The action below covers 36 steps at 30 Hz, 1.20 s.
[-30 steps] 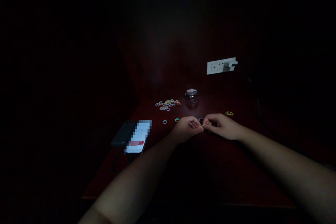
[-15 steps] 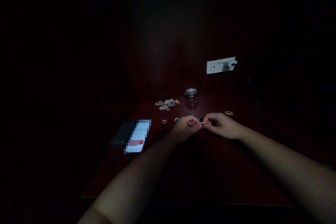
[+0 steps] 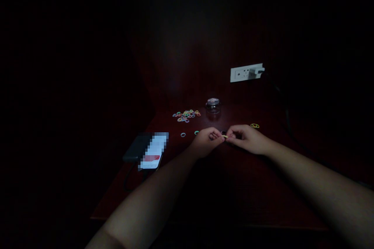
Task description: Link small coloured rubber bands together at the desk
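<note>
Dark red tabletop [image 3: 228,194], both hands [image 3: 204,142] [image 3: 248,139] in fingertip pinches on one yellow band [image 3: 224,136].

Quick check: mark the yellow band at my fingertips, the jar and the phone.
Yellow band [image 3: 224,136]: head view, its visible middle.
Jar [image 3: 213,107]: head view, its near side.
Phone [image 3: 154,150]: head view, its lit screen.

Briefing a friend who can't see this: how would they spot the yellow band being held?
On the dark red table, find the lidded jar. Nearer the viewer, left hand and right hand pinch the yellow band between them. Unlike the yellow bands lying farther right, it is held.
</note>
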{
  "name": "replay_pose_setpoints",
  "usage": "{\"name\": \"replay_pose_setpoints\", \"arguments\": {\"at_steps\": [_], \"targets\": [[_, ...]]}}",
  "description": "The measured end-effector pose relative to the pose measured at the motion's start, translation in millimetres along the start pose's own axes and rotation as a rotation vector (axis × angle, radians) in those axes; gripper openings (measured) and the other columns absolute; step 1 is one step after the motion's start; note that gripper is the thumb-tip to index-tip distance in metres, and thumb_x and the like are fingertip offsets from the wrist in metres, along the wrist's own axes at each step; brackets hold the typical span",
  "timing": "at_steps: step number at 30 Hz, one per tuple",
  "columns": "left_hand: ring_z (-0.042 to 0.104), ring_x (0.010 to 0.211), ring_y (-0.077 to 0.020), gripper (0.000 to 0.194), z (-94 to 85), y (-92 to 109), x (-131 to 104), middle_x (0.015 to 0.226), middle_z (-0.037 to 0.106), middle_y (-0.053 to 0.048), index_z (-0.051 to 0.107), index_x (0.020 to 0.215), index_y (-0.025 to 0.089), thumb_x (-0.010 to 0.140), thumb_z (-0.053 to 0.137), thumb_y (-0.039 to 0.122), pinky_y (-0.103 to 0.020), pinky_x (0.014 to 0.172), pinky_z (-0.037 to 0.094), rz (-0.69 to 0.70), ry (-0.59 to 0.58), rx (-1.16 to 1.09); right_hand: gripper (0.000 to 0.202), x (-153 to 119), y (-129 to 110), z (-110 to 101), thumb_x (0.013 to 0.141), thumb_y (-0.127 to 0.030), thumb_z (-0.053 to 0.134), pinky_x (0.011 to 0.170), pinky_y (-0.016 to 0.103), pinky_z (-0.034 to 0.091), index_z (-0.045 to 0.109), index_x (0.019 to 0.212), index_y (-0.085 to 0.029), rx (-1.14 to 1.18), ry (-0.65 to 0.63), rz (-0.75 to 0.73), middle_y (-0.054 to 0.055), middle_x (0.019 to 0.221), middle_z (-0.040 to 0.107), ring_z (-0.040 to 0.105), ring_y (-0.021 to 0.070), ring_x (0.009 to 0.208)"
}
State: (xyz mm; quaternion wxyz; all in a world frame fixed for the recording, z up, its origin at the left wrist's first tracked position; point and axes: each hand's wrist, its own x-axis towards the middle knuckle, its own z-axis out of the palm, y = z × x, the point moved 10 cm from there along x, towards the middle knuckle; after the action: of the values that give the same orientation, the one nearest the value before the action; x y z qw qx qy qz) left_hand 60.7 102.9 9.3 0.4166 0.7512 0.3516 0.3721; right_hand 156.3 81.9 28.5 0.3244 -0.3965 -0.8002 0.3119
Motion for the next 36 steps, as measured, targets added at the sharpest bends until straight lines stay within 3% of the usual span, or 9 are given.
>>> {"name": "replay_pose_setpoints", "arguments": {"at_steps": [19, 29, 36], "targets": [[0.042, 0.055, -0.0060, 0.021, 4.6, 5.6, -2.3, 0.062, 0.051, 0.002, 0.053, 0.079, 0.012, 0.074, 0.061, 0.031, -0.018, 0.052, 0.032, -0.004, -0.018, -0.061, 0.015, -0.4, -3.1, -2.8, 0.075, -0.030, 0.059, 0.051, 0.023, 0.033, 0.052, 0.072, -0.017, 0.022, 0.068, -0.026, -0.002, 0.060, 0.048, 0.041, 0.0099, 0.055], [0.049, 0.056, -0.0064, 0.019, 8.4, 2.9, -2.9, 0.070, 0.060, -0.001, 0.049, 0.081, 0.014, 0.076, 0.059, 0.029, -0.019, 0.054, 0.036, -0.019, -0.047, -0.146, 0.016, 1.1, -3.8, 2.3, 0.071, -0.025, 0.060, 0.047, 0.021, 0.030, 0.046, 0.072, -0.018, 0.162, 0.107, 0.001, -0.004, 0.059, 0.046, 0.038, 0.0081, 0.052], [0.043, 0.053, -0.0046, 0.024, 5.9, 1.2, -2.7, 0.063, 0.051, 0.004, 0.052, 0.080, 0.014, 0.069, 0.067, 0.029, -0.017, 0.051, 0.032, -0.028, -0.018, -0.119, 0.017, 2.4, -1.2, -1.8, 0.072, -0.029, 0.060, 0.047, 0.021, 0.029, 0.047, 0.070, -0.018, 0.134, 0.148, 0.018, -0.004, 0.057, 0.045, 0.038, 0.0079, 0.051]]}}
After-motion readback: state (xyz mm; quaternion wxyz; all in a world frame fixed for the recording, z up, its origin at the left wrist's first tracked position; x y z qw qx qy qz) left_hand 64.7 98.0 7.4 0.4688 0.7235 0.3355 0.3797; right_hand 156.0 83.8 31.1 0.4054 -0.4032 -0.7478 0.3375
